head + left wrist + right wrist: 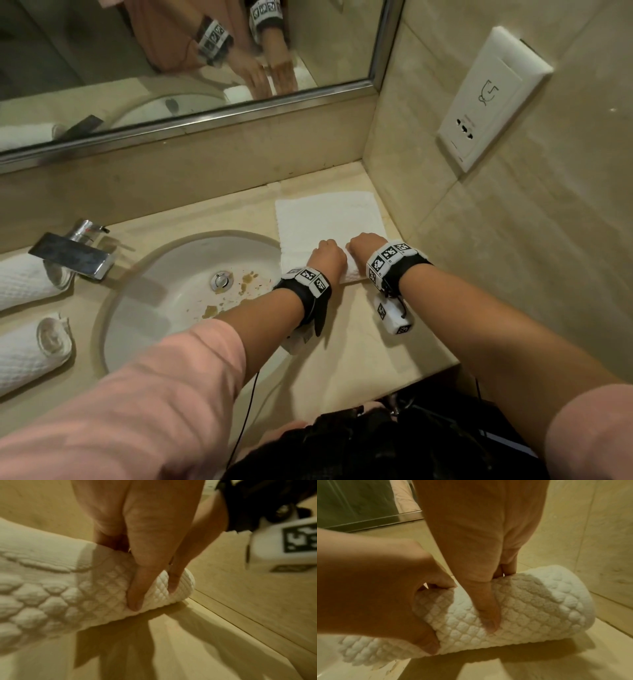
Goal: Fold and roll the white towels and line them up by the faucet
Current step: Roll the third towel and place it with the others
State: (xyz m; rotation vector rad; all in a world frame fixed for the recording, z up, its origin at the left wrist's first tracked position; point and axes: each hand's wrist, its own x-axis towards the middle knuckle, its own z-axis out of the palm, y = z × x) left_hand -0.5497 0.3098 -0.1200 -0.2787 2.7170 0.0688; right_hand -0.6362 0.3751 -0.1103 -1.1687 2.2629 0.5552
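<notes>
A beige stone counter [359,346] fills a corner; its right edge meets a tiled side wall [513,240], its far edge a backsplash under a mirror [171,51], and its near edge drops off just in front of the person; bare counter lies open between that near edge and the hands. A round sink [164,301] takes up the middle, its basin marked with brown stains.

A white towel [329,219] lies on the counter right of the sink, reaching back close to the backsplash and just beside the side wall; its far part is flat, its near end wound into a thick roll; the weave is a raised diamond quilt pattern, with a plain smooth band along one edge.

The left hand [327,255] and right hand [364,245] sit side by side on the roll, both gripping it; the wrist views show thumbs pressed into the near face and fingers curled over the top.

Left of the sink stands a chrome faucet [77,253]; a rolled towel [25,281] lies just beside it, partly under the spout, and a second rolled towel [32,349] lies nearer; both have the same quilted weave.
</notes>
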